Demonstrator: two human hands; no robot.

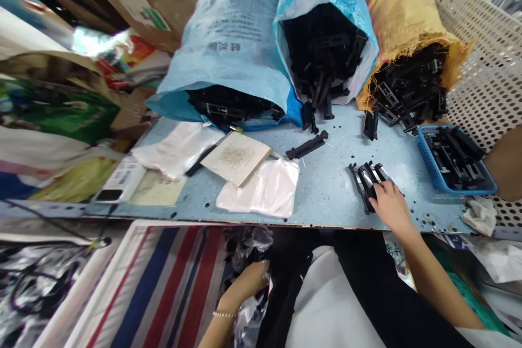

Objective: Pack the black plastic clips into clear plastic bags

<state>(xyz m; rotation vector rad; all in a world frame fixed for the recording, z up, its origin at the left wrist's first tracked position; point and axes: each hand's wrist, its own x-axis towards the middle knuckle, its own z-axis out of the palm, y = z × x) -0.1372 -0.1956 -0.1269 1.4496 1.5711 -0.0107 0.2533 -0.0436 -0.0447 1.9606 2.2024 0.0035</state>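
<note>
Near the counter's (334, 196) front edge, toward its right end, the right hand (390, 204) lies on a bundle (366, 176) of black plastic parts. Its fingers are curled together over the bundle's near end, and the bundle rests flat on the counter. Below the front edge, the left hand (249, 280) reaches into crumpled film (255, 242) beside a striped bag (163, 283). Its fingers are bent into the film, but whether they grip it cannot be told. A blue basket (426, 160) of like parts sits at the right edge. Three open sacks (228, 38) of parts line the back edge. One loose part (306, 145) lies mid-counter, well apart from the bundle, near a card (236, 157).
</note>
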